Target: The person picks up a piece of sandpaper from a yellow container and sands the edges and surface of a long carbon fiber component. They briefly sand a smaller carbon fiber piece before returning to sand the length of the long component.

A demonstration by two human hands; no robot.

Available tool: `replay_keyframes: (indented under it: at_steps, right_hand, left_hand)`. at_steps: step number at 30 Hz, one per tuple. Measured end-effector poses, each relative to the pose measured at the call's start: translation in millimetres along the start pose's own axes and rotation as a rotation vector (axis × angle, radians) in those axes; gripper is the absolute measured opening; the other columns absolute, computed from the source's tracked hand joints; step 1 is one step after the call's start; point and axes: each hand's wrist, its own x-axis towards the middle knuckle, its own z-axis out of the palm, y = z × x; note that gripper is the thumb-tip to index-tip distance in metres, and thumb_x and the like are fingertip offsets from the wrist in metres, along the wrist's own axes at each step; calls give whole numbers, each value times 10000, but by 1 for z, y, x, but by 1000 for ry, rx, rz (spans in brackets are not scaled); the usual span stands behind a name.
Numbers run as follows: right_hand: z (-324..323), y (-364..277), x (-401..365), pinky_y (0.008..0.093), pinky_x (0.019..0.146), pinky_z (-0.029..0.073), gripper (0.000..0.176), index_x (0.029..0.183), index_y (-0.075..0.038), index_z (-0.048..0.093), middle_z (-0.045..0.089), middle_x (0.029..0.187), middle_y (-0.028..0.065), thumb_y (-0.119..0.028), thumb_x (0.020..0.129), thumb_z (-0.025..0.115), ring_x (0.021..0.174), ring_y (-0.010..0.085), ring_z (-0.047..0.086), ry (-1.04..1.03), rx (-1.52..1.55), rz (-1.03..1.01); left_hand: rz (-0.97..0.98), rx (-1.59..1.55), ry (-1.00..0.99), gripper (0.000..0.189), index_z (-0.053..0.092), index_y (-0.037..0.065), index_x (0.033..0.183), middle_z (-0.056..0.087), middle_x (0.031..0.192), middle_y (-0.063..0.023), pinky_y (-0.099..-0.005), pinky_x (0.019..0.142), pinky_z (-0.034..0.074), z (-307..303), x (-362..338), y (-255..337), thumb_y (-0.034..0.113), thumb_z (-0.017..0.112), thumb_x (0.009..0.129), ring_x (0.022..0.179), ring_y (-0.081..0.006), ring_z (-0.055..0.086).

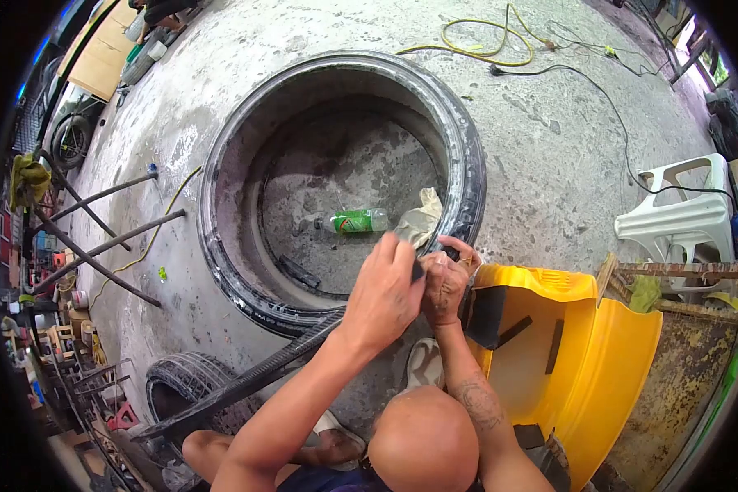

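While pressed knuckle to knuckle at the near rim of the big tyre (467, 164), both closed. Left hand (385, 287) back up, fingers curled down over a small dark piece (419, 269). Right hand (447, 283) clenched round the same piece from the other side. Too much hidden by fingers to tell what the piece is.

Out from under the left wrist toward the floor's near left corner, a long black ribbed strip (246, 381), across the big tyre's rim and over a smaller tyre (184, 381). Cannot tell whether its end is the thing gripped.

Just beyond the hands, inside the big tyre's ring on bare concrete floor (549, 123), a crumpled cloth (422, 220) against the inner wall, and touching it on the left a green plastic bottle (358, 220) on its side.

Tight against the right forearm, a yellow plastic bin (599, 361), tipped, open side toward the hands. Behind it a rusty frame (689, 307), then a white plastic stool (685, 217) by the floor's right edge.

Along the far edge, a coiled yellow cable (476, 45) and a black cable (623, 139) trailing to the stool. By the left edge, several dark metal rods (98, 246), well apart from the hands. Lowest in view, own bare head (422, 443), blocking the lap.
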Motion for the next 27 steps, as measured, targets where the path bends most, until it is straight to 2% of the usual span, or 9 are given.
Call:
replay_keyframes:
  at_steps: [2,6,10,13,14,18,19,20,27]
  right_hand:
    - [3,1,-5,409,1069,312,480,708,-63,703,724,795,28,-272,1049,438,1158,250,608,31,-46,57]
    - [-2,-5,1,412,1070,304,432,713,-74,698,717,809,42,-238,1034,458,1132,249,616,22,16,-19]
    - [-1,-2,-3,418,1079,296,430,699,-88,691,714,816,32,-233,1030,458,1148,244,613,13,-23,41]
    - [-3,-4,-4,423,1087,291,388,696,-77,706,729,853,54,-196,988,480,1148,240,609,-2,-8,71]
    - [-1,-2,-4,422,1088,289,373,699,-73,713,732,860,57,-184,974,486,1149,239,607,13,-2,81]
    - [-4,-6,0,417,1094,277,415,712,-56,720,727,808,46,-241,984,467,1164,244,610,-11,5,60]
    - [-1,-4,-2,417,1095,270,463,702,-55,711,723,778,38,-279,1008,446,1153,248,615,-6,7,81]
    - [0,-4,-4,417,1095,270,463,702,-55,711,723,778,38,-279,1008,446,1153,248,615,-13,6,82]
    - [-5,-7,1,433,1088,267,506,678,-53,673,722,763,34,-301,1044,428,1155,256,615,-21,11,57]
  left_hand:
    - [-8,-36,5,243,457,-22,1006,492,1040,-250,-531,800,458,6,11,0,39,661,890,953,-508,520]
    - [-72,-90,-33,210,477,-23,1028,503,1049,-256,-517,796,466,-4,-1,-2,26,646,913,951,-517,524]
    - [-74,-40,9,184,523,-29,1037,539,1042,-256,-483,796,479,2,12,-13,60,650,939,939,-486,557]
    - [-188,-163,13,271,535,-36,950,580,908,-218,-417,756,474,8,23,-47,188,686,967,867,-337,591]
    - [-287,-214,-18,229,581,-37,989,613,945,-190,-384,784,484,-3,15,-56,168,682,974,875,-287,610]
    - [-119,-243,-7,213,672,2,1084,669,1051,-147,-368,867,508,-40,-16,-28,105,732,906,981,-277,655]
    - [-11,-212,-18,241,664,16,1087,665,1106,-145,-384,904,496,-29,-10,-23,82,749,871,1036,-305,637]
    - [-44,-234,-63,268,651,18,1106,652,1138,-148,-393,933,478,-22,-3,-16,57,750,859,1057,-337,602]
    - [84,-184,-89,272,647,18,1093,642,1108,-137,-399,910,479,-25,-3,-28,11,738,837,1041,-354,576]
